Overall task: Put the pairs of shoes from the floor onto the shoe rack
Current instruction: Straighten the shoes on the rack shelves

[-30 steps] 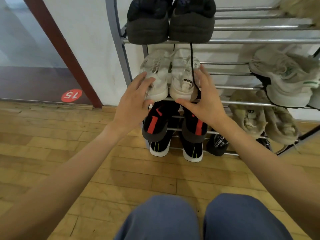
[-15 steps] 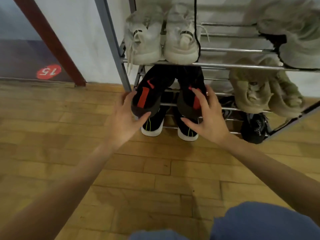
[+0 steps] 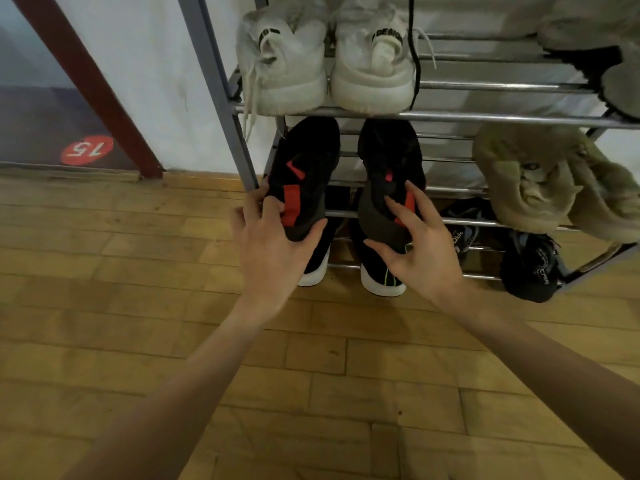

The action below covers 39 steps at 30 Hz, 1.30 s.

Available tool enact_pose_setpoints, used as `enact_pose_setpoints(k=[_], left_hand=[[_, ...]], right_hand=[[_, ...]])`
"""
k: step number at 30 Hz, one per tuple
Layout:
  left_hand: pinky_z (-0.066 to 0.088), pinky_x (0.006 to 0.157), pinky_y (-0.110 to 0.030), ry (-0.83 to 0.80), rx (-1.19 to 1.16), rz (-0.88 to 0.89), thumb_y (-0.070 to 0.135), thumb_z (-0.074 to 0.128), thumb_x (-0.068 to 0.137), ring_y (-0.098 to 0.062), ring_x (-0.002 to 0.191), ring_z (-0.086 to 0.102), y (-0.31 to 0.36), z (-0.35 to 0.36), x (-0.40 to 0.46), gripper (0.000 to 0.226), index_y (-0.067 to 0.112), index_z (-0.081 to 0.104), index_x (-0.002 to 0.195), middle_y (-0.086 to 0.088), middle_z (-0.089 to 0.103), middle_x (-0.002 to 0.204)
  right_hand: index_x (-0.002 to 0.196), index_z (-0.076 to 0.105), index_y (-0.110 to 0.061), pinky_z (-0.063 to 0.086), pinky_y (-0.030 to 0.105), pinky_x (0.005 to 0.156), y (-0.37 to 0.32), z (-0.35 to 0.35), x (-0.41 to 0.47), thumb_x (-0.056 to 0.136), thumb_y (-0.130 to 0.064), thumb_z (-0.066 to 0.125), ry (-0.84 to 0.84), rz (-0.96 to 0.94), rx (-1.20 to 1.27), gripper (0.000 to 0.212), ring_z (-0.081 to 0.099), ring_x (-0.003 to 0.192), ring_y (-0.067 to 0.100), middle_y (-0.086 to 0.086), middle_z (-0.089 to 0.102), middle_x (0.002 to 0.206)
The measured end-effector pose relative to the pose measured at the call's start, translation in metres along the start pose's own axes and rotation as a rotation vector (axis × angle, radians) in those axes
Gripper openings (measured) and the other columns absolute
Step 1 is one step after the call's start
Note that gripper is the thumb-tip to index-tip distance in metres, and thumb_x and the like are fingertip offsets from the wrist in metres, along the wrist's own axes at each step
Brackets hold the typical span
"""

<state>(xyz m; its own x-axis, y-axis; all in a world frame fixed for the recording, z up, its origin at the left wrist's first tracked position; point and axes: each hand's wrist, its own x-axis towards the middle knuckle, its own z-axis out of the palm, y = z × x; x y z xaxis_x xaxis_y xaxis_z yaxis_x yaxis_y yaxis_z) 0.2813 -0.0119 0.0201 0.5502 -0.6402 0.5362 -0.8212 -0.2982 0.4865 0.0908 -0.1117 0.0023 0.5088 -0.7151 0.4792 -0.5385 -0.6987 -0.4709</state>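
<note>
Black-and-red pair: sat on a lower tier of the shoe rack, heels toward the near side, left shoe and right shoe side by side with a gap between.
Left hand: gripped the heel of the left black-and-red shoe, thumb under the heel on its right side, fingers curled round its left side.
Right hand: fingers spread and bent at the heel of the right black-and-red shoe; fingertips lay on the heel, thumb just below it; firm hold could not be confirmed.
Tier above: held a white pair, heels near, laces hanging over the left edge; a black lace hung down in front of its right shoe.
Tier below: held a black pair with white soles, largely hidden behind the hands and the black-and-red heels.
Right side of rack: olive-beige shoes on the same tier as the black-and-red pair; dark shoes on the bottom tier; grey shoes at far right on the upper tier, cut by the frame edge.
Surroundings: wooden floor in front; white wall behind; a red round "15" sticker at far left, beside a dark red post.
</note>
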Motion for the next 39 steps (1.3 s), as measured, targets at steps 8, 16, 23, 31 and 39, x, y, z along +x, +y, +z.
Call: enact_pose_setpoints(k=[8, 16, 23, 31, 39], left_hand=[[0.035, 0.088, -0.029, 0.083, -0.055, -0.082, 0.057, 0.072, 0.072, -0.029, 0.101, 0.052, 0.018, 0.014, 0.012, 0.058, 0.007, 0.056, 0.095, -0.01, 0.061, 0.112], [0.028, 0.105, -0.029, -0.052, -0.046, 0.003, 0.044, 0.058, 0.09, -0.032, 0.128, 0.041, 0.009, 0.014, 0.016, 0.044, 0.009, 0.062, 0.116, -0.009, 0.047, 0.143], [0.027, 0.112, -0.034, -0.213, -0.137, -0.02, 0.029, 0.056, 0.094, -0.027, 0.139, 0.028, 0.002, -0.002, 0.016, 0.042, 0.01, 0.053, 0.132, -0.003, 0.036, 0.152], [0.033, 0.112, -0.033, -0.006, -0.126, 0.086, 0.024, 0.062, 0.089, -0.029, 0.132, 0.039, 0.022, -0.009, -0.016, 0.057, 0.0, 0.043, 0.137, -0.018, 0.044, 0.142], [0.043, 0.101, -0.034, -0.165, -0.264, 0.515, 0.012, 0.063, 0.084, -0.028, 0.114, 0.051, 0.092, 0.022, -0.028, 0.039, -0.003, 0.053, 0.119, -0.019, 0.052, 0.12]], right_hand=[[0.137, 0.052, -0.013, 0.048, 0.049, 0.102, -0.006, 0.007, 0.013, 0.077, -0.038, 0.077, 0.005, -0.009, 0.031, 0.069, 0.043, 0.135, 0.034, 0.016, 0.036, 0.151], [0.135, 0.054, -0.014, 0.047, 0.053, 0.101, -0.016, 0.022, 0.032, 0.077, -0.039, 0.077, -0.032, -0.041, -0.028, 0.067, 0.04, 0.136, 0.037, 0.016, 0.032, 0.153], [0.135, 0.053, -0.017, 0.049, 0.053, 0.098, -0.018, 0.026, 0.038, 0.077, -0.044, 0.075, -0.032, -0.055, -0.048, 0.067, 0.042, 0.134, 0.038, 0.016, 0.034, 0.152], [0.152, 0.024, -0.016, 0.039, 0.037, 0.112, -0.001, -0.016, 0.017, 0.091, -0.045, 0.059, -0.104, -0.176, 0.017, 0.076, 0.023, 0.146, 0.022, 0.012, 0.012, 0.16], [0.114, 0.05, 0.016, 0.031, 0.021, 0.107, 0.074, -0.091, -0.051, 0.08, 0.007, 0.064, 0.494, -0.02, -0.098, 0.038, 0.039, 0.122, 0.03, 0.036, 0.042, 0.12]])
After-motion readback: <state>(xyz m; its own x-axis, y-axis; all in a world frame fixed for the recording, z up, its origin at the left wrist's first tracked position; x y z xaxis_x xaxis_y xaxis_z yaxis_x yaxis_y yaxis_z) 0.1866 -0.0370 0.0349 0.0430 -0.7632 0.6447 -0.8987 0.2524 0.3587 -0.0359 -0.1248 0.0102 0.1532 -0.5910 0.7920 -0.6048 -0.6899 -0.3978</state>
